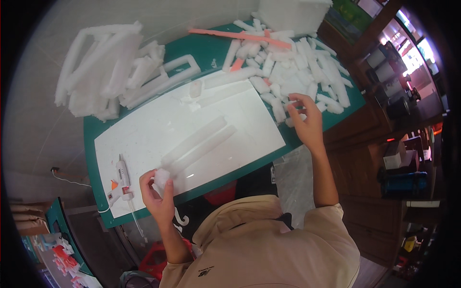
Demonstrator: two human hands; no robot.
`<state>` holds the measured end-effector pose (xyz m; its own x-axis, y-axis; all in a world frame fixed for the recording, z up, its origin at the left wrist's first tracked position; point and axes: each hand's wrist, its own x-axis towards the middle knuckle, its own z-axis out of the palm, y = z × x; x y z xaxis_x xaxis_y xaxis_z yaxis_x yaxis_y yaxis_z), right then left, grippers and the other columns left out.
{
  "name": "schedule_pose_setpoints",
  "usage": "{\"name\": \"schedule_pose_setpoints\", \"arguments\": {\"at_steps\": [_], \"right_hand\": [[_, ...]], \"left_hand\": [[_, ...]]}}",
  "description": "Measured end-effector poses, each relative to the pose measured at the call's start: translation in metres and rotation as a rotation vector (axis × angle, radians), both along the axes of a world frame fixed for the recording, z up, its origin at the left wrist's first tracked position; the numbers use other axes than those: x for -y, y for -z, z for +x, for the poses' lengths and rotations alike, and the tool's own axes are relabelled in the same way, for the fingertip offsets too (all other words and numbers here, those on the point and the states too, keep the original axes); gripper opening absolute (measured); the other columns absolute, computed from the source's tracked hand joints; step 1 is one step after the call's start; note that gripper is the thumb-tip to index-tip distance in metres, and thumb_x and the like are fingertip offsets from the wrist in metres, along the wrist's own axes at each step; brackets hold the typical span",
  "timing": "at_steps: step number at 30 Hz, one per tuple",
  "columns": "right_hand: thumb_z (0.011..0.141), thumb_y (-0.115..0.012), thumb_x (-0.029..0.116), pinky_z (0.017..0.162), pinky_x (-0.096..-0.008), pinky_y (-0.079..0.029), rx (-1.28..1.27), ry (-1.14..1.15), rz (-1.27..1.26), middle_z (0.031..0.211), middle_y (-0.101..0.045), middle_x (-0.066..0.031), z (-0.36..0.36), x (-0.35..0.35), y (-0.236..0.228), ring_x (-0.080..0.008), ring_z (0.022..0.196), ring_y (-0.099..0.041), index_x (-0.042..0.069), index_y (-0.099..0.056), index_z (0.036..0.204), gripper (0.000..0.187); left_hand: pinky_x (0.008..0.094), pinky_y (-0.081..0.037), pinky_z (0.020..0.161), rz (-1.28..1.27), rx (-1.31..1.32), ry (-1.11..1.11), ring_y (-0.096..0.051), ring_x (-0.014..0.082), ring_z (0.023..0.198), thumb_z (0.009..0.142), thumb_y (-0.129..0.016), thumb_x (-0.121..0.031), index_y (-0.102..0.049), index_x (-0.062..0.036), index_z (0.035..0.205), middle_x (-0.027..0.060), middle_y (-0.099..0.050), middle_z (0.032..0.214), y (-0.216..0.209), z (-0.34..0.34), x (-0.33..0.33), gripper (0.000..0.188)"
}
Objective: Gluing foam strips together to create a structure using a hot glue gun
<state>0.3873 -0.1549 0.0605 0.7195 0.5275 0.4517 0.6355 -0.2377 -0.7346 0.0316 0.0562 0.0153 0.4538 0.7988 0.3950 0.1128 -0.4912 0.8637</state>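
Note:
My left hand (157, 196) is closed around a short chunk of white foam (163, 177) at the near edge of the white board (249, 132). Two long white foam strips (204, 136) lie side by side on the board, just beyond that hand. A white glue gun (123, 174) rests to its left, with a clear glue stick out of its back. Over the near edge of the foam heap (293, 72), my right hand (308, 124) has its fingers curved and apart. Small foam pieces lie under and beside its fingertips; none is clearly gripped.
Stacked foam frames (103, 67) stand at the back left of the green table (288, 150). A long pink strip (230, 34) lies across the back, near a big white foam block (295, 17). Wooden shelves (374, 113) with objects flank the right side.

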Motion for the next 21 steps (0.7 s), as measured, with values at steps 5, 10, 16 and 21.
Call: {"name": "schedule_pose_setpoints", "arguments": {"at_steps": [5, 10, 16, 21], "right_hand": [[0.089, -0.063, 0.009, 0.073, -0.0331, -0.051, 0.149, 0.075, -0.064, 0.107, -0.065, -0.0143, 0.023, -0.003, 0.005, -0.0264, 0.088, -0.063, 0.002, -0.063, 0.115, 0.027], [0.086, -0.064, 0.008, 0.086, -0.0410, -0.049, 0.373, 0.230, -0.172, 0.105, -0.064, -0.0174, 0.083, -0.011, 0.013, -0.0328, 0.094, -0.062, 0.001, -0.062, 0.115, 0.030], [0.080, -0.068, 0.005, 0.092, -0.0431, -0.048, 0.351, 0.258, -0.466, 0.107, -0.066, -0.0185, 0.134, -0.027, 0.019, -0.0363, 0.104, -0.060, 0.004, -0.064, 0.116, 0.036], [0.079, -0.070, 0.009, 0.087, -0.0397, -0.050, 0.256, 0.254, -0.551, 0.108, -0.067, -0.0162, 0.152, -0.005, 0.016, -0.0321, 0.097, -0.064, 0.006, -0.062, 0.118, 0.040]], "left_hand": [[0.0279, -0.046, 0.083, -0.183, 0.093, -0.048, -0.057, 0.0156, 0.099, 0.088, -0.062, 0.001, -0.045, -0.0029, 0.139, 0.0106, -0.059, 0.115, -0.003, -0.006, -0.005, 0.054], [0.0260, -0.054, 0.064, -0.730, 0.333, 0.135, -0.070, 0.0260, 0.085, 0.100, -0.046, -0.015, -0.035, -0.0056, 0.148, 0.0258, -0.061, 0.126, -0.019, -0.006, -0.010, 0.050], [0.0275, -0.058, 0.067, -0.716, 0.415, 0.172, -0.070, 0.0295, 0.091, 0.097, -0.058, -0.017, -0.038, -0.0081, 0.143, 0.0213, -0.062, 0.120, -0.007, -0.022, -0.012, 0.050], [0.0312, -0.057, 0.069, -0.693, 0.459, 0.318, -0.069, 0.0309, 0.090, 0.095, -0.064, -0.016, -0.036, -0.0049, 0.141, 0.0216, -0.061, 0.114, -0.001, -0.025, -0.018, 0.055]]}}
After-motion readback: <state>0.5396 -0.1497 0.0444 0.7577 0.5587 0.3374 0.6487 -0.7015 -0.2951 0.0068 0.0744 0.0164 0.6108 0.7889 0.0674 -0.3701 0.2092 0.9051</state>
